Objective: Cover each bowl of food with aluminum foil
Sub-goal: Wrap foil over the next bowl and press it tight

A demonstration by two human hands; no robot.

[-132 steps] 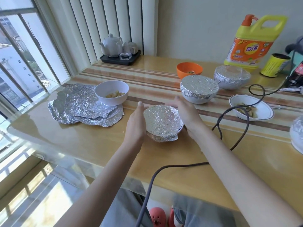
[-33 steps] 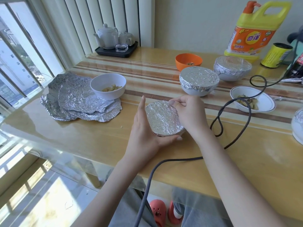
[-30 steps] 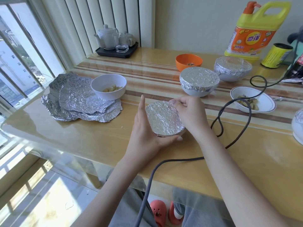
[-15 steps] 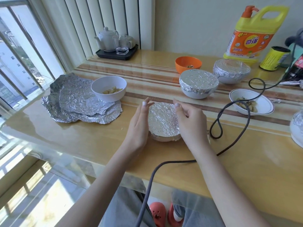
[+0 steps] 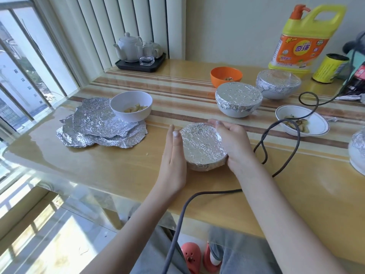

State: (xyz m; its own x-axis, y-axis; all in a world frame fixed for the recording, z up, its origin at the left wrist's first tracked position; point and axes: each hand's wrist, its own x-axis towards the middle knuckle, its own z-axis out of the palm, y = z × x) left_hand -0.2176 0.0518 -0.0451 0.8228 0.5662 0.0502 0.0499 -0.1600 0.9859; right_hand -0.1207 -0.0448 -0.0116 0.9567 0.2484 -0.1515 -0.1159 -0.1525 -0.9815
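A small foil-covered bowl (image 5: 202,146) sits near the table's front edge. My left hand (image 5: 173,155) presses flat against its left side with straight fingers. My right hand (image 5: 232,141) cups its right side, fingers curved along the foil rim. A stack of crumpled foil sheets (image 5: 98,125) lies to the left, with an uncovered white bowl of food (image 5: 130,108) on its right edge. An uncovered orange bowl (image 5: 226,76) and an uncovered shallow white dish (image 5: 314,126) stand farther back. Two foil-covered bowls (image 5: 239,101) (image 5: 278,84) stand behind.
A dark cable (image 5: 276,147) loops across the table right of my hands and drops over the front edge. A yellow detergent jug (image 5: 304,40), a yellow can (image 5: 331,70), and a tea tray (image 5: 140,62) line the back. Another foil-covered bowl (image 5: 358,153) is at the right edge.
My left hand came out from under the bowl's front and now lies flat along its left side. My right hand slid from the top rim down to the right side.
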